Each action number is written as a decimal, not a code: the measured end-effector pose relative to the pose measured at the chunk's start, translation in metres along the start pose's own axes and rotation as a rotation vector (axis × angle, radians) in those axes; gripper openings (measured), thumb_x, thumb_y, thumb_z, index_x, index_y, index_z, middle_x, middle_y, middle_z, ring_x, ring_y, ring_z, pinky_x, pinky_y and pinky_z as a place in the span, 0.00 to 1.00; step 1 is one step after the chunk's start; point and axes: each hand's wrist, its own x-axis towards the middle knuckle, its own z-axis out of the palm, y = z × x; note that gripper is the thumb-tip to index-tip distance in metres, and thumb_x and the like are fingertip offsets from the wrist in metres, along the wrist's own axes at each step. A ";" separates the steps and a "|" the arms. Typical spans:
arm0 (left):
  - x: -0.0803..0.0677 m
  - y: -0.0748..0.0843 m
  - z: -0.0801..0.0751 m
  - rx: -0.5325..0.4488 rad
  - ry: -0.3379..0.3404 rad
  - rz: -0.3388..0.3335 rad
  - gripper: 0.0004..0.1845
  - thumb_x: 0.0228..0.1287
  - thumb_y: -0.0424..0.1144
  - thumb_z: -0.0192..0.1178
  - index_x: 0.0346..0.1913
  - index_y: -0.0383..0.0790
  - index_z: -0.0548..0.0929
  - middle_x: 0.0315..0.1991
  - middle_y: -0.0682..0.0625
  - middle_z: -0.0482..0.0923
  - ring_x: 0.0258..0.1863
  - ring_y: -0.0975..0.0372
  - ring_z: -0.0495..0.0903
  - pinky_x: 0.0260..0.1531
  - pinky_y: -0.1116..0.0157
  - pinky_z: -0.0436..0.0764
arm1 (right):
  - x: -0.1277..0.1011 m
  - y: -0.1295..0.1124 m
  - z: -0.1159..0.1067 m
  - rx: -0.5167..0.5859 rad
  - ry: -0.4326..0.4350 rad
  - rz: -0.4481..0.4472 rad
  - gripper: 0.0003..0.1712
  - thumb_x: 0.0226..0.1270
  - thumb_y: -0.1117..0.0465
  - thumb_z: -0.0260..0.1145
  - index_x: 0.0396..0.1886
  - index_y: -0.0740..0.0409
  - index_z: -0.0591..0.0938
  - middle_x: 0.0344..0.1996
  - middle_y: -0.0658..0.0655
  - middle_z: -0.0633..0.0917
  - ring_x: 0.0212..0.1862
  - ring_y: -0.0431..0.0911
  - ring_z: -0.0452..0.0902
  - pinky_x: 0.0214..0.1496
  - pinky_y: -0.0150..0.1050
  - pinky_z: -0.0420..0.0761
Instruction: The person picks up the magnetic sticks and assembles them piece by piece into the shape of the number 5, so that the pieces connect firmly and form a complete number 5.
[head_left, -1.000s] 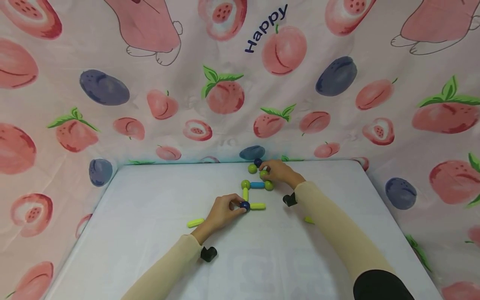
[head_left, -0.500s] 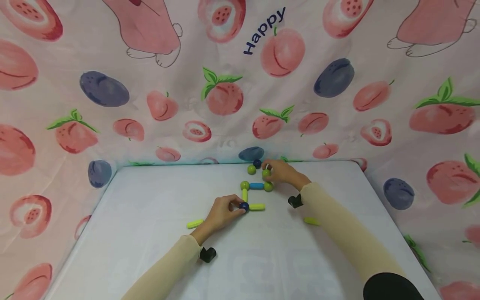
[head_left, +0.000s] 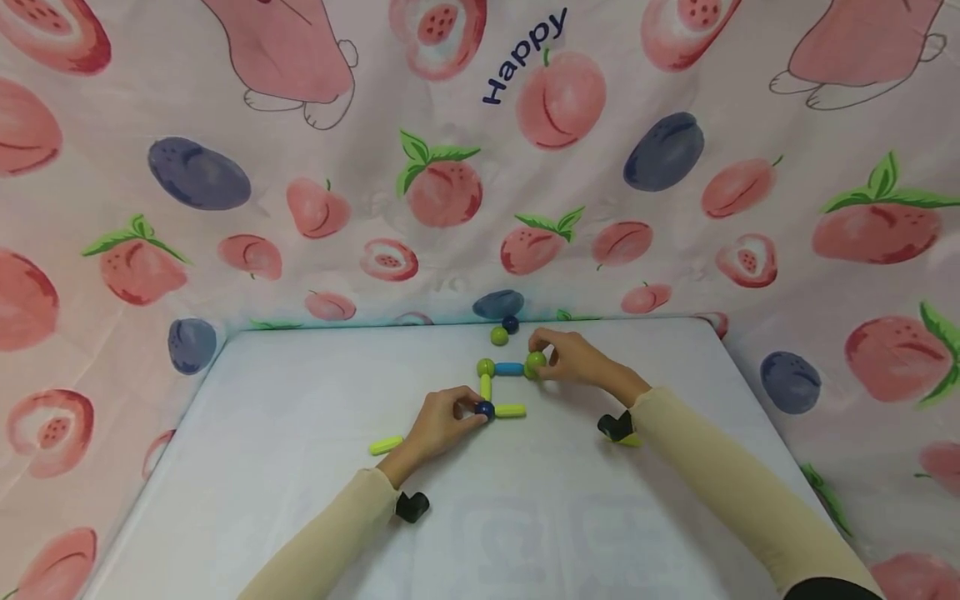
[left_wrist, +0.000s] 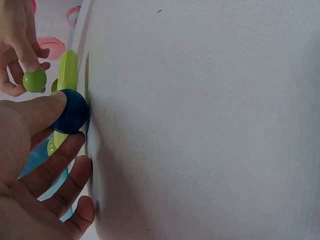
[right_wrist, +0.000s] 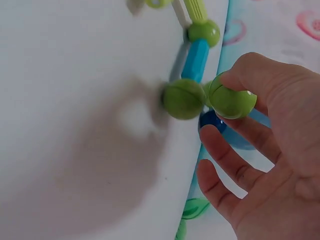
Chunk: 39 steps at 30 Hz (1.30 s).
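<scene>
We see a white table [head_left: 300,500] filling the lower half of the head view, backed by a pink cloth printed with peaches and plums [head_left: 225,125] across the top. Our left hand [head_left: 442,421], just left of centre, pinches a dark blue ball [head_left: 485,409] between thumb and forefinger; the other fingers hang loose. That ball joins an upright yellow-green plastic stick [head_left: 486,387] and a second yellow-green stick [head_left: 510,410] lying to its right. Our right hand [head_left: 573,360], right of centre, pinches a green ball [right_wrist: 232,97] between thumb and fingertip, right beside another green ball [right_wrist: 183,98] that ends a short light blue stick [head_left: 510,368]. A green ball [head_left: 485,367] caps the blue stick's left end. Near the table's far edge lie a loose green ball [head_left: 499,336] and a small dark blue ball [head_left: 511,323], touching. A loose yellow-green stick [head_left: 386,445] lies lower left of centre.
</scene>
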 end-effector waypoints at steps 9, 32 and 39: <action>0.000 0.001 -0.002 0.002 -0.008 -0.002 0.12 0.64 0.37 0.73 0.49 0.44 0.88 0.38 0.54 0.88 0.32 0.57 0.75 0.32 0.67 0.70 | -0.030 -0.005 0.013 0.078 0.011 -0.020 0.19 0.63 0.67 0.73 0.52 0.55 0.79 0.52 0.56 0.86 0.41 0.51 0.81 0.44 0.40 0.81; 0.001 0.001 -0.001 0.001 0.002 -0.007 0.12 0.63 0.37 0.74 0.49 0.43 0.89 0.38 0.55 0.88 0.33 0.56 0.76 0.33 0.67 0.71 | -0.062 0.002 0.054 0.185 0.051 0.053 0.18 0.66 0.66 0.73 0.54 0.53 0.80 0.47 0.50 0.84 0.42 0.45 0.79 0.43 0.37 0.78; 0.001 0.002 -0.001 0.010 0.003 0.012 0.12 0.63 0.37 0.74 0.48 0.42 0.89 0.38 0.54 0.88 0.32 0.55 0.76 0.32 0.66 0.70 | -0.062 0.007 0.058 0.200 0.073 0.057 0.18 0.66 0.65 0.74 0.53 0.52 0.81 0.49 0.51 0.84 0.39 0.44 0.79 0.42 0.36 0.78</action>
